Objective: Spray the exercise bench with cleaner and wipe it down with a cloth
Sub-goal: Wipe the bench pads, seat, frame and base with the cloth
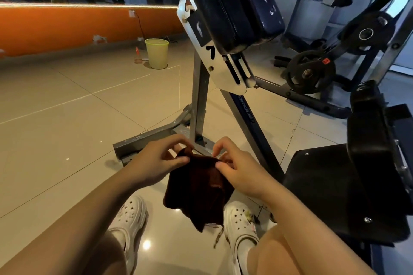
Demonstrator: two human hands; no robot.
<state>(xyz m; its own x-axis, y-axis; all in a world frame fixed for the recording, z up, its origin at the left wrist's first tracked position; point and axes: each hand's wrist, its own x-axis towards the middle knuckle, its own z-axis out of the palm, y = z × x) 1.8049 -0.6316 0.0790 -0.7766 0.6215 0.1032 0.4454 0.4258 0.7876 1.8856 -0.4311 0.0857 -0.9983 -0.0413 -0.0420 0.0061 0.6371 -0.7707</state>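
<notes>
A dark brown cloth [196, 190] hangs between my hands above the floor, in front of my feet. My left hand [156, 163] pinches its upper left corner with thumb and fingers. At the cloth's upper right edge, my right hand [237, 169] pinches it too. The exercise bench has a dark padded backrest [228, 6] rising at the top centre and a black seat pad [335, 187] low at the right. Wet streaks show on the backrest. No spray bottle shows near my hands.
The bench's grey steel frame [201, 107] and base bar stand on the tiled floor just beyond my hands. A yellow-green bucket [156, 52] sits by the orange wall with small items beside it. Weight plates [310, 72] and another machine crowd the right.
</notes>
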